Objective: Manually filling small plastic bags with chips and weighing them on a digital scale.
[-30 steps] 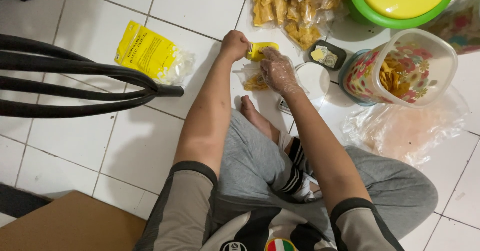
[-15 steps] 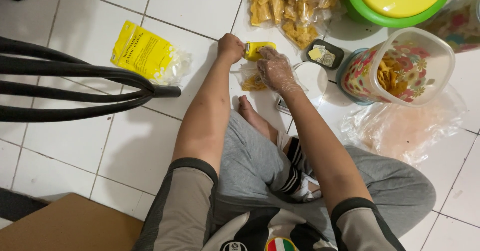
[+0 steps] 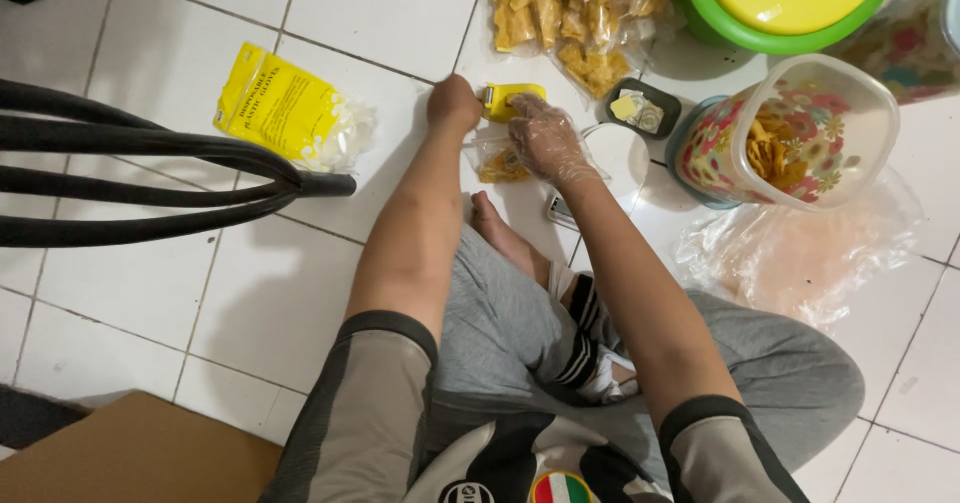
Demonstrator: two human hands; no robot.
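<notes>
My left hand (image 3: pixel 453 103) is closed on the left end of a small yellow sealing device (image 3: pixel 512 100) lying on the white tile floor. My right hand (image 3: pixel 547 143), in a clear plastic glove, presses down on a small clear bag of yellow chips (image 3: pixel 497 164) just below the device. I sit cross-legged, one bare foot (image 3: pixel 500 231) close behind the bag.
Sealed clear bags of chips (image 3: pixel 570 13) lie beyond the hands. To the right stand a floral plastic jar holding chips (image 3: pixel 800 133), a green bucket with a yellow lid (image 3: pixel 790 3), a small black tray (image 3: pixel 640 111) and crumpled clear plastic (image 3: pixel 800 253). A yellow glove packet (image 3: pixel 285 108) and black chair legs (image 3: pixel 150 178) lie left.
Both hands stay at the yellow device and the small bag with only slight shifts. The view has moved a little.
</notes>
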